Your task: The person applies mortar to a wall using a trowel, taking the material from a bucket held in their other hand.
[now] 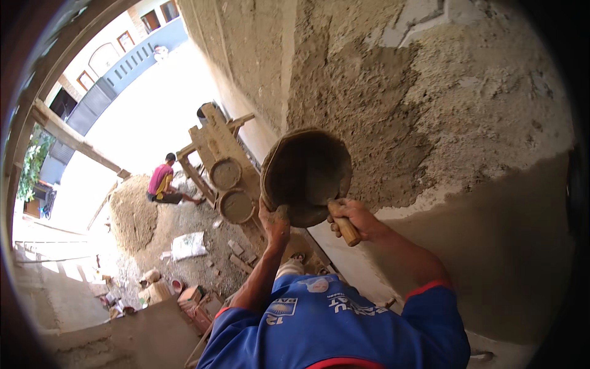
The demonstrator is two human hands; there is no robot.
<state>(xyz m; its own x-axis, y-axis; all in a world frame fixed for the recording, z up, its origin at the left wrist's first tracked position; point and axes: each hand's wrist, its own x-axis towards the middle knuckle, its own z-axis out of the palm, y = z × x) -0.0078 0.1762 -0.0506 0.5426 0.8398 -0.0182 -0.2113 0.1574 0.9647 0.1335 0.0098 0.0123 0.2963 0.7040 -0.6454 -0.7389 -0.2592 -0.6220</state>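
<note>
Left hand (276,225): fingers grasp bucket (284,169) at its lower edge. Right hand (353,216): fingers clench wooden-handled trowel (350,233), blade inside bucket. Rough, part-coated wall (362,111) alongside.

co-worker (162,179) beside a sand heap (131,212), white sack (188,246), blue fence (144,60), what looks like foliage (34,161)

Site: apparently a building site, open to daylight on one side.
Plastering: rough, patchy grey-brown mortared wall (362,117), beyond and right of the right fingers (337,210).
Staging: mud-caked wooden plank scaffold (215,140) with two round mortar-filled tubs (237,222), left of those fingers.
Supplies: tan sand heap (134,212), farther left, well below the fingers; crumpled white sack (188,246) nearer.
</note>
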